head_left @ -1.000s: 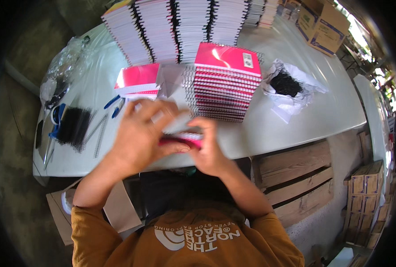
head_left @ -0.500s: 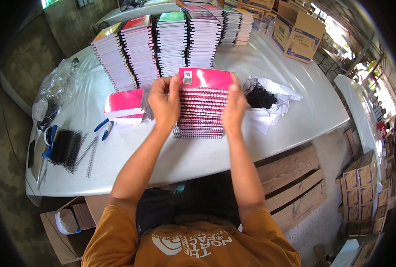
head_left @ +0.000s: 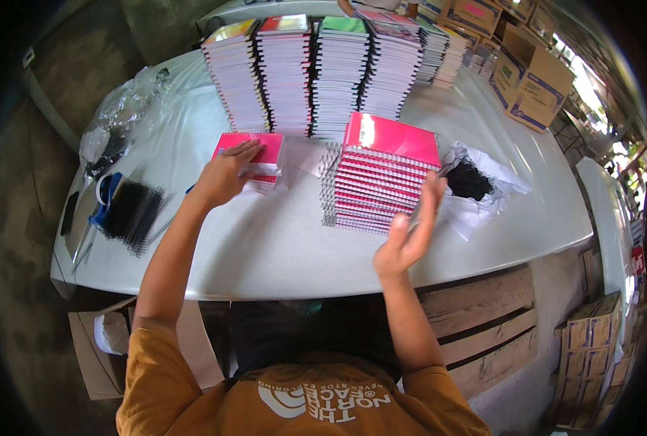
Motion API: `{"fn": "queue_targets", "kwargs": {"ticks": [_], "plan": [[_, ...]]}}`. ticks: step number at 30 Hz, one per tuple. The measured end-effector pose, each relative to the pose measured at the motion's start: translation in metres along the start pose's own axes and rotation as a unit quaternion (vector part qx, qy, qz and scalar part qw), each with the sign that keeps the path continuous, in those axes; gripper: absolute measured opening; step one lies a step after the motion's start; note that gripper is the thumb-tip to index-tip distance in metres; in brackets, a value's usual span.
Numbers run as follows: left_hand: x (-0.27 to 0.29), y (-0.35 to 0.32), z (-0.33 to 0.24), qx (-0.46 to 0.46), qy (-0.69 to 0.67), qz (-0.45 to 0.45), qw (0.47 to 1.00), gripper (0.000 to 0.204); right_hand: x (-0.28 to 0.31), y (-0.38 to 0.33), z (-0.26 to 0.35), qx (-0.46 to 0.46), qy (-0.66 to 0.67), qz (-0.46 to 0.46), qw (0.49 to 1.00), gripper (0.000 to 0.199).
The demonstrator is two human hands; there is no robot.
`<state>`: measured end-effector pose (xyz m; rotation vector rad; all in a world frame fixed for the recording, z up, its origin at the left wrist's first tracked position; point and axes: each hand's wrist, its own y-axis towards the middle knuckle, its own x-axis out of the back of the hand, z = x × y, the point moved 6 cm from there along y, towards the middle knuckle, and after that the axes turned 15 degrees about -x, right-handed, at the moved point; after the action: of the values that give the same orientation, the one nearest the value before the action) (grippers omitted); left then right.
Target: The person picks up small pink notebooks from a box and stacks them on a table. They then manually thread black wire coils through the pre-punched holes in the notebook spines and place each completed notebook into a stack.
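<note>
My left hand [head_left: 227, 173] lies with fingers stretched over a small pile of pink-covered booklets [head_left: 269, 147] left of centre. My right hand [head_left: 413, 234] is open, thumb and fingers apart, beside the near right corner of a tall stack of pink spiral-bound notebooks [head_left: 392, 138]. Nothing shows in its grasp. Loose coil ends jut from the left side of that stack. Crumpled white paper [head_left: 509, 178] with tangled black trimmings [head_left: 470, 182] lies to the right of the stack. Most of the pliers [head_left: 190, 189] are hidden by my left arm.
Tall stacks of bound books [head_left: 283, 80] stand at the back. On the left lie a bunch of black spiral coils [head_left: 135, 214], a tape roll [head_left: 104, 190] and clear plastic wrap [head_left: 131, 102]. An open carton [head_left: 534, 80] sits at the back right. Another person's arm [head_left: 347, 7] shows behind the stacks.
Both hands have let go of the notebook stack. My left hand has moved left onto the booklet pile; my right has drawn slightly back toward me. The whole view has shifted.
</note>
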<state>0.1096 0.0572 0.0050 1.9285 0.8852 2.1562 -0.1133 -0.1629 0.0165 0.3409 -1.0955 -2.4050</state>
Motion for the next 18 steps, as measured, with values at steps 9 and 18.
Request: {"fn": "queue_targets", "kwargs": {"ticks": [9, 18], "plan": [[0.009, 0.024, 0.032, 0.133, -0.232, 0.185, 0.946, 0.044, -0.092, -0.12, -0.018, -0.295, 0.095, 0.393, 0.866, 0.038], [-0.003, 0.025, 0.043, 0.162, -0.355, 0.187, 0.902, 0.054, -0.094, -0.129, -0.023, -0.293, 0.049, 0.414, 0.861, 0.034]]}}
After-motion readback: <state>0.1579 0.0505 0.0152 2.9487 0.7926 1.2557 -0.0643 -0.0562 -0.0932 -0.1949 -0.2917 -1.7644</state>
